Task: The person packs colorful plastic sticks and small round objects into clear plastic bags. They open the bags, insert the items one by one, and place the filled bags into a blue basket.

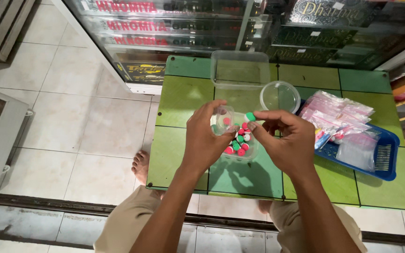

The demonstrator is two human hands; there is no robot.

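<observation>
Surface: green tiled table [183, 100], low, over pale floor tiles.
Right hand [287, 140]: fingertips closed on a small green bead [250, 116].
Left hand [207, 138]: fingers clamped on my small clear round plastic cup [223, 120], mouth facing the bead, just beside it.
Below: clear tub of red and green beads [240, 145].
Further: blue plastic basket [383, 157] with small bags.

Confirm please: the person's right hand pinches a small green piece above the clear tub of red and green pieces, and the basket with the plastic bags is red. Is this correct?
Not quite. The basket holding the plastic bags is blue, not red, as the head view shows. The rest stands: the right hand pinches a small green piece above the clear tub of red and green pieces.
</observation>
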